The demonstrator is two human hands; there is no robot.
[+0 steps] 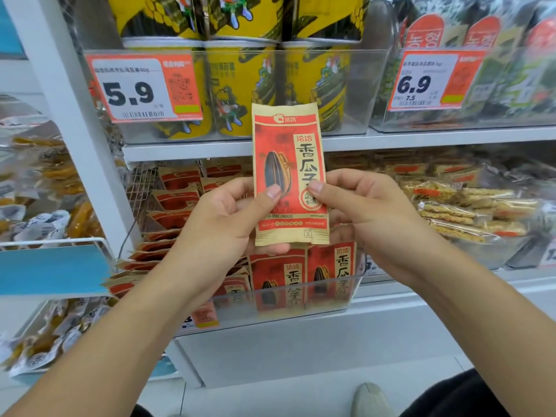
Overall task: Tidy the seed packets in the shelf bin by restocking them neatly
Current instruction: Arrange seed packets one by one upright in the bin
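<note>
A red and tan seed packet (288,164) with a sunflower seed picture stands upright in front of the shelf, held by both hands. My left hand (228,218) pinches its lower left side, thumb on the front. My right hand (361,212) pinches its lower right side the same way. Below it sits the clear shelf bin (301,305). Two packets (282,278) stand upright at the bin's front. Several more packets (174,203) lean and lie in a loose row along its left side and back.
The shelf above carries yellow canisters (240,85) in a clear tray with a 5.9 price tag (141,88). Seaweed packs (481,55) stand at upper right. Bagged crispy snack bars (469,212) lie right of the bin. A wire divider (141,191) and a white upright (75,115) border its left.
</note>
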